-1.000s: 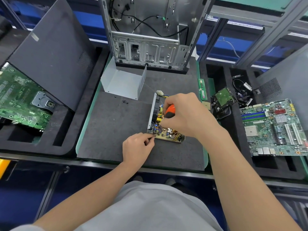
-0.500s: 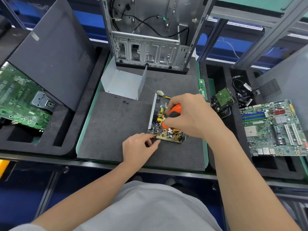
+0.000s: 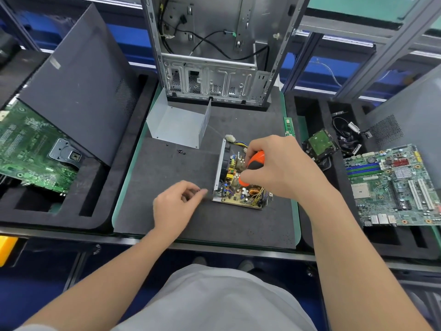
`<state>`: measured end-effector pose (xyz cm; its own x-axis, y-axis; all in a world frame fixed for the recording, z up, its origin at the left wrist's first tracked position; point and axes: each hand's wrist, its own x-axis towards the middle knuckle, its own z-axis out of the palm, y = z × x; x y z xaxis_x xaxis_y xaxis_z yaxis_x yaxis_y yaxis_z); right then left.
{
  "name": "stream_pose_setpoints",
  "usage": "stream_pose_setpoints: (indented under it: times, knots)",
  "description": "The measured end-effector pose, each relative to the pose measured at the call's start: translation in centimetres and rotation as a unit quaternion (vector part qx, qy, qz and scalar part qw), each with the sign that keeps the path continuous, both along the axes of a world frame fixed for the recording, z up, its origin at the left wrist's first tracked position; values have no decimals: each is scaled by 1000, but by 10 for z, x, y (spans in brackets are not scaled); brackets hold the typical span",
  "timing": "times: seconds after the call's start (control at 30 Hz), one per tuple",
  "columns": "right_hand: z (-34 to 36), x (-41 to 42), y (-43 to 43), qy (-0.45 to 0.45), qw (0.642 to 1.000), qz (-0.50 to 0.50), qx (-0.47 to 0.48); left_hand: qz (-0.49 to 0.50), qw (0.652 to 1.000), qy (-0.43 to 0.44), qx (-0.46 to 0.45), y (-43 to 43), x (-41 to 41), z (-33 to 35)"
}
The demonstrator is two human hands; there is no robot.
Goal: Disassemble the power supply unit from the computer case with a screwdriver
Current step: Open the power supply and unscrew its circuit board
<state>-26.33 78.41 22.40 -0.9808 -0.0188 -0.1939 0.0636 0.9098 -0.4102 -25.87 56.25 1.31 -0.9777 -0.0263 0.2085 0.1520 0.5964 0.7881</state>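
Right hand [image 3: 281, 168] grips orange-black plastic screwdriver [image 3: 254, 161] over exposed tan power-supply board [image 3: 241, 195]; left hand [image 3: 176, 206] grip unclear. Likely unscrewing board; next, seat tip squarely.

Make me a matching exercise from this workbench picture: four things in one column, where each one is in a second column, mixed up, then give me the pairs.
Things:
1 screwdriver
2 grey metal cover
3 loose black screws
4 hard drive

Places:
A in the foam tray on the right
B on the mat, just in front of the computer case
C gripped in the right hand
D on the mat, left of the power supply

Pairs: 1-C, 2-B, 3-D, 4-A.
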Motion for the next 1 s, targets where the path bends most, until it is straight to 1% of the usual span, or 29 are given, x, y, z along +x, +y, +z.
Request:
stream_pose_setpoints:
  times: [0.07, 0.17, 0.27, 0.37, 0.47, 0.87, 0.93, 1.0]
  knots:
    - [-1, -1, -2, -7, 1000, -1, 0, 24, 1000, 10, 1, -15, -24, 4]
    - [-2, -2, -5, -10, 1000, -4, -4, 61, 997, 10, -56, -26, -65, 12]
    - [-3, -2, -7, -11, 1000, -9, -11, 94, 988, -27, -121, -28, -101, 17]
    - [-5, 0, -8, -7, 1000, -20, -14, 81, 983, -72, -146, -25, -121, 14]
    - [-6, 3, -6, 2, 999, -35, -12, 70, 984, -90, -140, -25, -125, 8]
    - [-7, 11, -5, 22, 997, -70, -24, 50, 991, -67, -107, -26, -120, 8]
    - [-7, 13, -5, 22, 997, -73, -23, 53, 994, -53, -81, -19, -116, 15]
    - [-7, 15, -4, 23, 997, -76, -23, 46, 998, -4, -46, -4, -111, 28]
